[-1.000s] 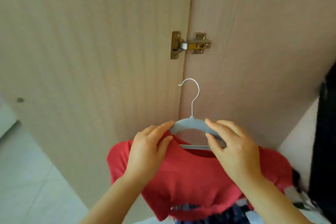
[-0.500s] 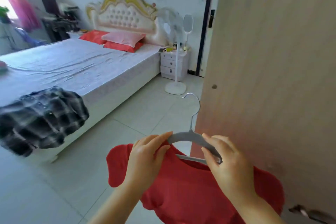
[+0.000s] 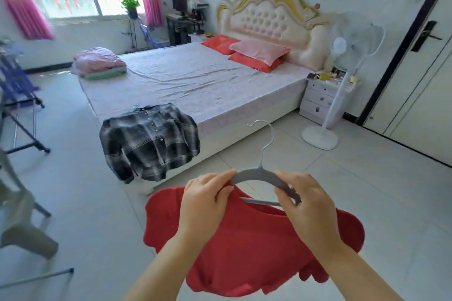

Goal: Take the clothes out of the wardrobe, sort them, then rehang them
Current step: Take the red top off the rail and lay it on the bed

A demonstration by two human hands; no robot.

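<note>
A red top (image 3: 252,247) hangs on a grey hanger (image 3: 259,175) with a metal hook, held out in front of me over the tiled floor. My left hand (image 3: 203,203) pinches the top's left shoulder together with the hanger's left arm. My right hand (image 3: 310,205) grips the hanger's right arm at its end. A black and white plaid shirt (image 3: 149,142) lies draped over the near corner of the bed (image 3: 195,80). The wardrobe is out of view.
Folded pink and green bedding (image 3: 100,63) sits at the bed's far left corner. A white standing fan (image 3: 335,95) and a bedside cabinet (image 3: 320,100) stand right of the bed. A drying rack (image 3: 17,95) and grey chair (image 3: 22,215) are on the left. Tiled floor lies ahead.
My view has swung left from the wardrobe door to the bedroom, and the bed and plaid shirt now lie ahead. Both hands keep the same hold on the hanger and red top.
</note>
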